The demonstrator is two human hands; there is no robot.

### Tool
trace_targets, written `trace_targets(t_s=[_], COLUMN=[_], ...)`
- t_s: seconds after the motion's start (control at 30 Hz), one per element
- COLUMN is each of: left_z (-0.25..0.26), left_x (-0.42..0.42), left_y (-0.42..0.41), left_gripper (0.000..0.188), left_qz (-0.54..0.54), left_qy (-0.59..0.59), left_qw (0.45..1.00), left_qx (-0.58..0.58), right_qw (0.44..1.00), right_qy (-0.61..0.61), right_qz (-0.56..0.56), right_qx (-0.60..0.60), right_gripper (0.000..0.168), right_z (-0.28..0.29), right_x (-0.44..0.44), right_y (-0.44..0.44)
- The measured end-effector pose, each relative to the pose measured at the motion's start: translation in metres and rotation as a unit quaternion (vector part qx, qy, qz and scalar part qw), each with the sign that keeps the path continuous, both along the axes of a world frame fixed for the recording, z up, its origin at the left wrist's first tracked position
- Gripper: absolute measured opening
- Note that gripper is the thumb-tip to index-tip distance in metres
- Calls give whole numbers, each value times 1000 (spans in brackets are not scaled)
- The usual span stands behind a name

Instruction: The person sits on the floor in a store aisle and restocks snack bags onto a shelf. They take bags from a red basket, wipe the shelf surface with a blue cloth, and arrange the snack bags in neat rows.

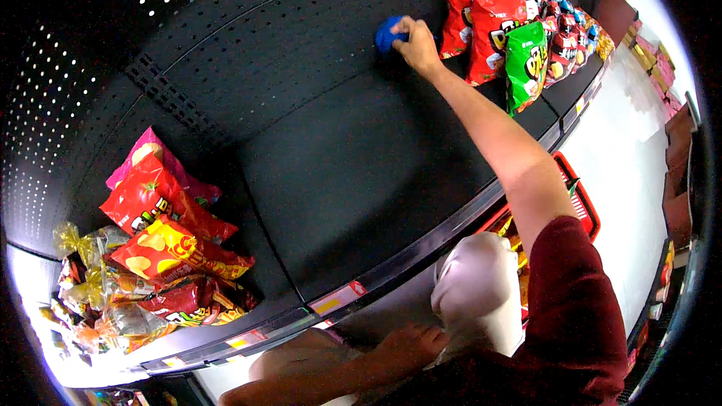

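Observation:
My right hand point(418, 48) reaches to the back of a black metal shelf point(361, 169), its fingers closed on a blue cloth point(388, 36) that touches the perforated back panel. Just right of it stand two red snack bags point(463, 11) and a green snack bag point(527, 65). My left hand point(414, 344) rests low near my knee, below the shelf's front edge, in shadow; whether it holds anything does not show.
Red, yellow and pink snack bags point(180, 248) lean at the shelf's left end. Several small packs point(567, 39) stand at its right end. A red shopping basket point(586, 208) is on the floor beside my knee. Price labels line the front edge point(338, 298).

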State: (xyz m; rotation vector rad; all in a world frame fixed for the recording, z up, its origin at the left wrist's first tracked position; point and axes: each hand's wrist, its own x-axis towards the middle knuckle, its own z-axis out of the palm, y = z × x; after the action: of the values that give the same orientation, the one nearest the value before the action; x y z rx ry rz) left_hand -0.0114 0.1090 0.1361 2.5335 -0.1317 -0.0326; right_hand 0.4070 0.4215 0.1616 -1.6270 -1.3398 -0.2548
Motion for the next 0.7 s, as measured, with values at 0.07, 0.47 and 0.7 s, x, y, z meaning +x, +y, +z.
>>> trace_targets(t_s=[0.07,0.47,0.7], left_z=[1,-15,-15], left_x=[-1,-3,-1], left_y=[-2,-10,-18], left_gripper=[22,21,30], left_qz=[11,31,5], left_qy=[-14,-42,-5], left_qw=[1000,999,996], left_qx=[-4,16,85], right_qw=[995,958,981], right_qy=[-31,-145,-89], right_qz=[42,117,67], right_qx=[82,220,-161], right_gripper=[29,25,28], right_z=[48,86,-13], right_x=[-10,-85,-106], right_y=[10,19,0])
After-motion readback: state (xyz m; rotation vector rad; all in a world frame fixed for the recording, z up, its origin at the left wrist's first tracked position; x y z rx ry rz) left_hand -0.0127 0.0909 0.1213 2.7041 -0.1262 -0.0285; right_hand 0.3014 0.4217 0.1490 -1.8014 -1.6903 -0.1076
